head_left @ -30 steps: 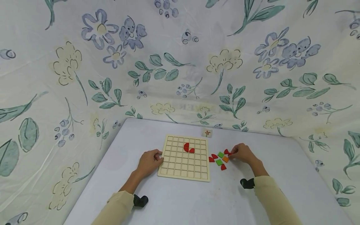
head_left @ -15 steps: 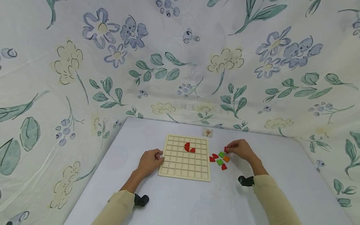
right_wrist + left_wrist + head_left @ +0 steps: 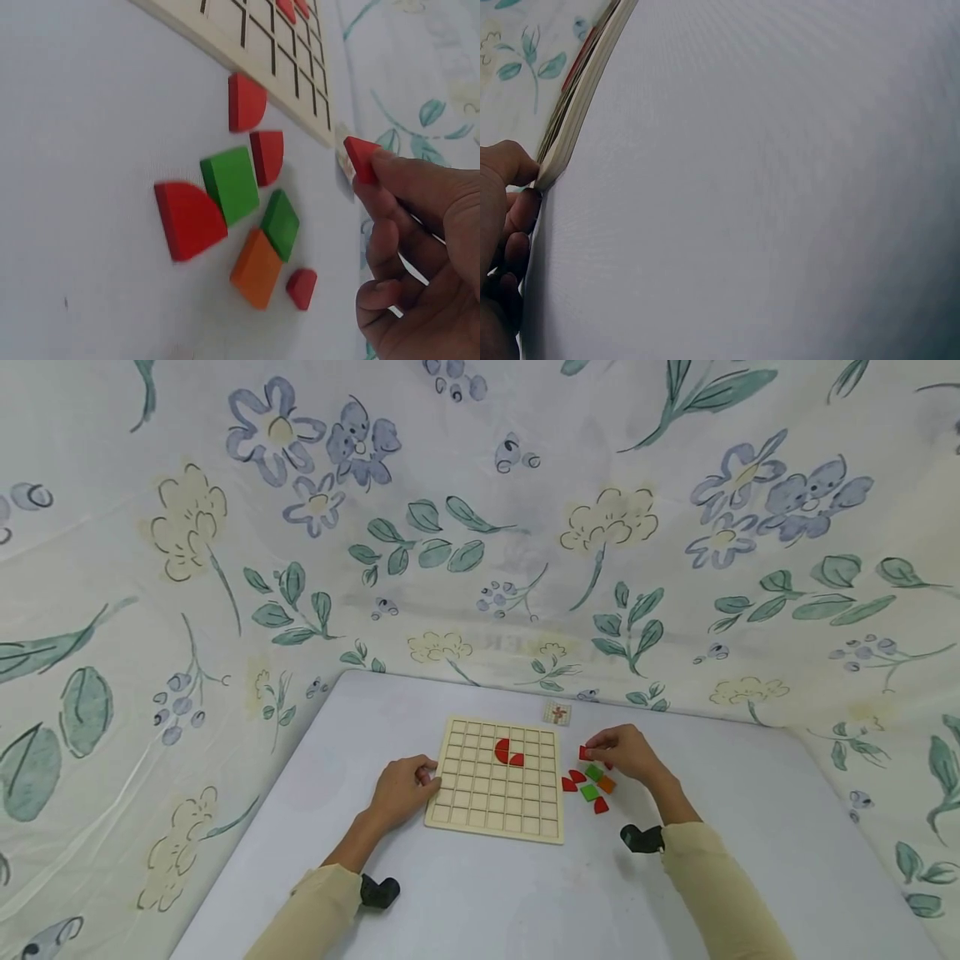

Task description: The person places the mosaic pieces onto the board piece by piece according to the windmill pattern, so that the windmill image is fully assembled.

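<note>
A square wooden grid board (image 3: 480, 802) lies on the white table, with red pieces (image 3: 503, 752) set in its upper middle cells. At the board's left edge is my left hand (image 3: 403, 789); in the left wrist view its thumb and forefinger grip the edge. My right hand (image 3: 633, 756) pinches a red piece (image 3: 362, 157) between thumb and fingers, raised above the table right of the board. Below that hand lie loose red quarter-circle pieces (image 3: 189, 221), two green tiles (image 3: 229, 186) and an orange tile (image 3: 257, 270).
A small card (image 3: 557, 713) with a printed pattern lies behind the board, near the far table edge. Floral cloth (image 3: 480, 527) hangs behind and beside the white table (image 3: 525, 893).
My right hand has picked up a red piece from the loose ones and moved it left and away from me, towards the board. My left hand stays at the board's edge.
</note>
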Action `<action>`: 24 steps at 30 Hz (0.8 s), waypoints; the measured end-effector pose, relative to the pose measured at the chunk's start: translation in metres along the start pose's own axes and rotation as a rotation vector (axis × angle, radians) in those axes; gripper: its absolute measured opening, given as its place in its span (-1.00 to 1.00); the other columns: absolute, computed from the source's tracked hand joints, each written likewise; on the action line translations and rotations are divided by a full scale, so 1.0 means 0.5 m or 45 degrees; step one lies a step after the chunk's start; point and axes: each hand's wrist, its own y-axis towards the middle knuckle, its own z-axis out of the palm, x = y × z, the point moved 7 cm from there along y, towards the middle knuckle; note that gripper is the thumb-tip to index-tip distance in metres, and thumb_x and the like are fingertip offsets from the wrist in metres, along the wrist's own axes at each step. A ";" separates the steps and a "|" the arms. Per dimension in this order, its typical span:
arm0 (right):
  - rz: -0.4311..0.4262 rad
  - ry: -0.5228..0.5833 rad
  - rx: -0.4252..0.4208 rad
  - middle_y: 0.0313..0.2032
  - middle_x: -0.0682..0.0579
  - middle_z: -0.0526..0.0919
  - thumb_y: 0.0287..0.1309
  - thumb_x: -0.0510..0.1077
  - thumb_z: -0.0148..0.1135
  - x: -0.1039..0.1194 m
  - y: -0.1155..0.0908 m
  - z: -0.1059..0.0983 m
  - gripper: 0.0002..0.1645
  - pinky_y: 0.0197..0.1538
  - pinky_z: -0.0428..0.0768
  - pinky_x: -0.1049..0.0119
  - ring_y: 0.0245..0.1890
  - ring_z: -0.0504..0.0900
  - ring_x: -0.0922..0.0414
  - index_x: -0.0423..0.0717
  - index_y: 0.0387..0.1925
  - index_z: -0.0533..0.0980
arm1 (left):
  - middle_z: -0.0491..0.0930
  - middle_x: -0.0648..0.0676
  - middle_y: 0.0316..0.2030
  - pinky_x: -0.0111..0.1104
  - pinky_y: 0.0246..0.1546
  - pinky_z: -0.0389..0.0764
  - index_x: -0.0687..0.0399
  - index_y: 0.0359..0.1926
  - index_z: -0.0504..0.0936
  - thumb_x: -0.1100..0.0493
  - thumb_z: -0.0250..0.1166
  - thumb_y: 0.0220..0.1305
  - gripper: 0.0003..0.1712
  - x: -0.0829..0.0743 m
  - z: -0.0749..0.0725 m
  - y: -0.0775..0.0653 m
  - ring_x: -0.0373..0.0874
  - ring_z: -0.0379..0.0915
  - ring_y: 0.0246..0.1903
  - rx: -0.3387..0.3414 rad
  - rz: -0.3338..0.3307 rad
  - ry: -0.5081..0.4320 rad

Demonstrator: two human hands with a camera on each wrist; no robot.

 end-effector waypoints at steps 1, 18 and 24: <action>-0.005 -0.002 0.003 -0.32 0.00 0.70 0.19 -0.18 0.36 0.004 0.002 0.003 -0.80 -0.23 0.58 0.17 -0.34 0.59 0.00 -0.22 -0.18 0.67 | 0.47 -0.17 -0.59 -0.33 -0.48 0.38 0.19 -0.08 0.69 0.13 0.39 0.18 -0.68 -0.001 0.000 0.000 -0.24 0.33 -0.59 0.000 0.001 -0.001; -0.010 0.067 0.054 -0.34 0.04 0.70 0.14 -0.18 0.41 0.058 0.029 0.082 -0.86 -0.24 0.57 0.25 -0.33 0.60 0.08 -0.16 -0.26 0.70 | 0.46 -0.18 -0.59 -0.32 -0.46 0.38 0.19 -0.07 0.69 0.13 0.39 0.20 -0.68 -0.005 0.000 0.001 -0.24 0.33 -0.58 0.011 0.003 0.012; 0.038 0.095 0.051 -0.33 0.02 0.68 0.15 -0.18 0.40 0.059 0.035 0.111 -0.87 -0.31 0.55 0.26 -0.34 0.55 0.08 -0.14 -0.27 0.69 | 0.46 -0.18 -0.60 -0.32 -0.47 0.39 0.20 -0.07 0.69 0.13 0.39 0.20 -0.68 -0.007 0.000 0.002 -0.24 0.33 -0.59 0.016 0.000 0.012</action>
